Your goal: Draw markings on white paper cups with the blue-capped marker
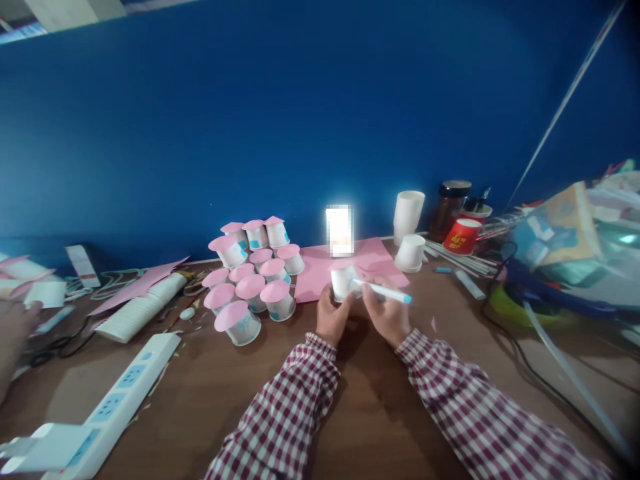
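My left hand (332, 315) is closed around a small white paper cup (342, 283), held on its side over the brown table (360, 413). My right hand (386, 313) grips a white marker with a blue end (386, 292), its tip against the cup. Both sleeves are red and white check. A pink paper sheet (320, 270) lies just behind the hands. To the left stands a pile of several white cups with pink paper lids (253, 277), some stacked on others.
A white power strip (123, 387) lies at front left, beside a lying stack of white cups (143, 308) and pink paper scraps. Another person's hand (13, 333) shows at the far left. Upturned white cups (410, 230), a dark jar (450, 208), a red cup (463, 235) and cables sit at right.
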`<state>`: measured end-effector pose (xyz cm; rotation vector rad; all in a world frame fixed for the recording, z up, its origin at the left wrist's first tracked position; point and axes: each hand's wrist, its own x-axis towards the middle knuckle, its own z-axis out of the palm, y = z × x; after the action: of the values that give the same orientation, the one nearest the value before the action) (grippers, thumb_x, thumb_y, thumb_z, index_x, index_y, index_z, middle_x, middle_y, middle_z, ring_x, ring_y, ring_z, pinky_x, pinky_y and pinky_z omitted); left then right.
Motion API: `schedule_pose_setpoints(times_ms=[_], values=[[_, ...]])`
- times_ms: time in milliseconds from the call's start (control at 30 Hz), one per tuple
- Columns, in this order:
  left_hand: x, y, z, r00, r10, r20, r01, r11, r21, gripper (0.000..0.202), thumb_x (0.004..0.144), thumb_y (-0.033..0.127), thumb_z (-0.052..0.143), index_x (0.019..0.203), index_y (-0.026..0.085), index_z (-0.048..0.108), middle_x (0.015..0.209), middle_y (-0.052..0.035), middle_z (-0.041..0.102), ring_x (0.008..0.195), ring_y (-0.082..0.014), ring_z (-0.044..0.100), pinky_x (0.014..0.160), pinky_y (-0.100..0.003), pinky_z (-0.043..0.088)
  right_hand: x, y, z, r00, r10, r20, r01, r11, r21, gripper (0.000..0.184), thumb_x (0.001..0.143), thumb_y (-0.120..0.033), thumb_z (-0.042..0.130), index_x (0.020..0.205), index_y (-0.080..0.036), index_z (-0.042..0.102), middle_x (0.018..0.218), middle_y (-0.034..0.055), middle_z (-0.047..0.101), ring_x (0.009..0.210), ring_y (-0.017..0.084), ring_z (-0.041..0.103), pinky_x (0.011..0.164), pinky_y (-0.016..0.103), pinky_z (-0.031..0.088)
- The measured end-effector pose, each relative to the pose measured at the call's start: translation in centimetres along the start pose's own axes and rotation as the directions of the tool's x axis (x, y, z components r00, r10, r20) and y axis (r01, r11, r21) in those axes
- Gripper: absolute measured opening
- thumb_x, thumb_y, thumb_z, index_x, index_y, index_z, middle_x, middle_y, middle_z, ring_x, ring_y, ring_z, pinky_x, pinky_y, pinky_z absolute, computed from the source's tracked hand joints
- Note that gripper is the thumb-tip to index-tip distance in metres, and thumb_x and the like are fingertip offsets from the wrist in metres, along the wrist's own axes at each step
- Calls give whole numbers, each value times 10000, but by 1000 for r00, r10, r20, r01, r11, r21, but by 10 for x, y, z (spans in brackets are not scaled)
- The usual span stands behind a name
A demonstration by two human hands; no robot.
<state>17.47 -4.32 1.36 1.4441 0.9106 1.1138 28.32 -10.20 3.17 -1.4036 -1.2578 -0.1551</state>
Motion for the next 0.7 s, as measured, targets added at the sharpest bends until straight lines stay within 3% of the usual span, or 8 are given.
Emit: schedule_pose_setpoints(times_ms=[700], values=[[2,-6,-1,1000,24,-13,-24,1000,-1,429,704,331,661,1065,119,568,994,-103,647,883,-198,608,792,-315,477,0,2,0,999,3,33,-2,1000,-11,175,855,-331,485,864,-181,576,751,42,643,663,152,616,614,256,513]])
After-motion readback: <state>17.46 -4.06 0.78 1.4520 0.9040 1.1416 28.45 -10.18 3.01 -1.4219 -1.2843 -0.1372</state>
